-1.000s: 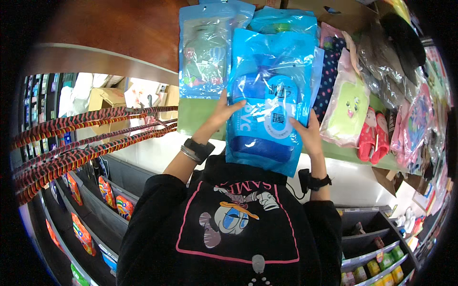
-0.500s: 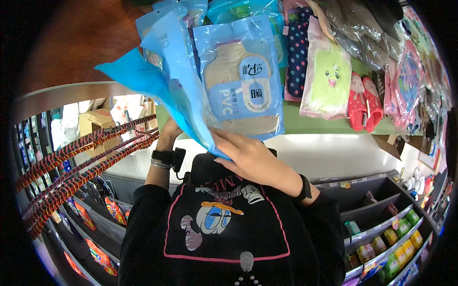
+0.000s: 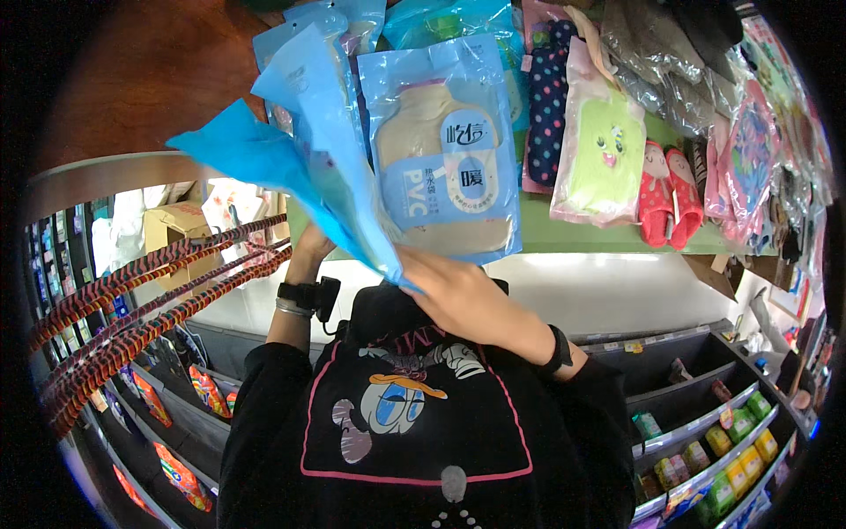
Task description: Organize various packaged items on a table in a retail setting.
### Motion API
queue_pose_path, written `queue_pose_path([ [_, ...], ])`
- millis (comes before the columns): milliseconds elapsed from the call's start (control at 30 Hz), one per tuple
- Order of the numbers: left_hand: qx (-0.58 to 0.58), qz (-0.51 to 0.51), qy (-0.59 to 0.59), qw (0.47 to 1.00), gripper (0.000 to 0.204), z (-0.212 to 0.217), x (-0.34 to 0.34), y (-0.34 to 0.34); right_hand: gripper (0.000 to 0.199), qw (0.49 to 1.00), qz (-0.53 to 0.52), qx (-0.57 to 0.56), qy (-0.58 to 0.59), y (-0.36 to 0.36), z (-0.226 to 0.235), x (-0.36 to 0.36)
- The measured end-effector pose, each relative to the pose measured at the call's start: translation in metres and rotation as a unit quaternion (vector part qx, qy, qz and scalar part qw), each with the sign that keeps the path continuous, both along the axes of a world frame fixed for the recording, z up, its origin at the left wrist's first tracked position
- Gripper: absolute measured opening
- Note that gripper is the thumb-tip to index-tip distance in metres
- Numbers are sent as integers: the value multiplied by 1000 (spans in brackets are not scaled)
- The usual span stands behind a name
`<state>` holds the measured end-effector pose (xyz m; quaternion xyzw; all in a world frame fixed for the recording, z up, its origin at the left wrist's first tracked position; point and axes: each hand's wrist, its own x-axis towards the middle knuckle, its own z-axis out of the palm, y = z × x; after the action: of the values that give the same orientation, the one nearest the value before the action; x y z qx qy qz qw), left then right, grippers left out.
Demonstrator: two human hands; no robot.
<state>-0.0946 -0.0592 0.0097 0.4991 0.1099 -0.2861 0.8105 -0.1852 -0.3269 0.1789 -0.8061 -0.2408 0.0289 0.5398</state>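
Observation:
A blue plastic bag (image 3: pixel 339 189) stands tilted on edge above the green tabletop, its pale side facing right and its darker flap spreading left. My right hand (image 3: pixel 463 295) pinches the near lower edge of this bag, thumb and fingers pressed together. On the bag's left, my left hand (image 3: pixel 313 242) is mostly covered by it, so its fingers cannot be seen. Just right of the bag lies a hot-water bottle in a clear and blue pouch (image 3: pixel 445 150), flat on the table. Behind are more blue packages (image 3: pixel 454 22).
Right along the green table (image 3: pixel 538 231) lie a dotted navy item (image 3: pixel 548 115), a green packaged item with a cartoon face (image 3: pixel 604 145) and red slippers (image 3: pixel 670 194). Striped cords (image 3: pixel 159 304) cross the left side. Shelves with small colourful packs (image 3: pixel 718 441) stand lower right.
The bag's left flap has sunk slightly and its edge has shifted a little. My right hand stays on the near edge, moved slightly downward.

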Motion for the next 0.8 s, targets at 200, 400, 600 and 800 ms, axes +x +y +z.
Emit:
queue_pose_path([
  [200, 107, 18, -111, 988, 53, 68, 32, -56, 37, 973, -190, 8, 134, -47, -32, 53],
  [400, 519, -137, -256, 804, 63, -37, 61, -42, 42, 933, -275, 57, 224, -101, -172, 86],
  [600, 348, -84, -117, 926, 70, 1, 41, -70, 44, 930, -309, -194, 48, -107, -191, 85],
  [800, 229, 8, -2, 973, 60, 17, 37, -85, 56, 873, -350, 110, 321, -100, -165, 92],
])
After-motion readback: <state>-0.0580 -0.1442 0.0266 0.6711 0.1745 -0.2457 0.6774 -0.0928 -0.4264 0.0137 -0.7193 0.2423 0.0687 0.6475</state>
